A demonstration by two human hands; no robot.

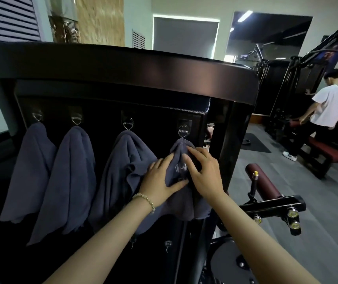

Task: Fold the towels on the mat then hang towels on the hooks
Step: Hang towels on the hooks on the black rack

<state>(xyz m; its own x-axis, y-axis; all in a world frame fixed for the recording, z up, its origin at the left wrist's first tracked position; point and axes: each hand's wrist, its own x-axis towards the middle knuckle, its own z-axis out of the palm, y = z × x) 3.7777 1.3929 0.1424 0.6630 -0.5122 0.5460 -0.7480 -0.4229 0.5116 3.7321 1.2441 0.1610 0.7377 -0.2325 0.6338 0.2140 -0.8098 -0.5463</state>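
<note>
Several dark grey towels hang from metal hooks on a black panel. The rightmost towel (179, 158) hangs from the rightmost hook (183, 132). My left hand (160, 179) lies flat against that towel's left side with straight fingers and the thumb under its fold. My right hand (202, 173) rests on its right side, fingers slightly bent over the cloth just below the hook. To the left hang three more towels: one at the far left (28, 171), a second (69, 175), and a third (121, 171), each under its own hook.
Two small hooks (167, 244) sit lower on the panel. A padded roller (264, 181) and a black bar with bolts (274, 206) jut out on the right. A person in a white shirt (328, 107) stands at gym equipment at the far right.
</note>
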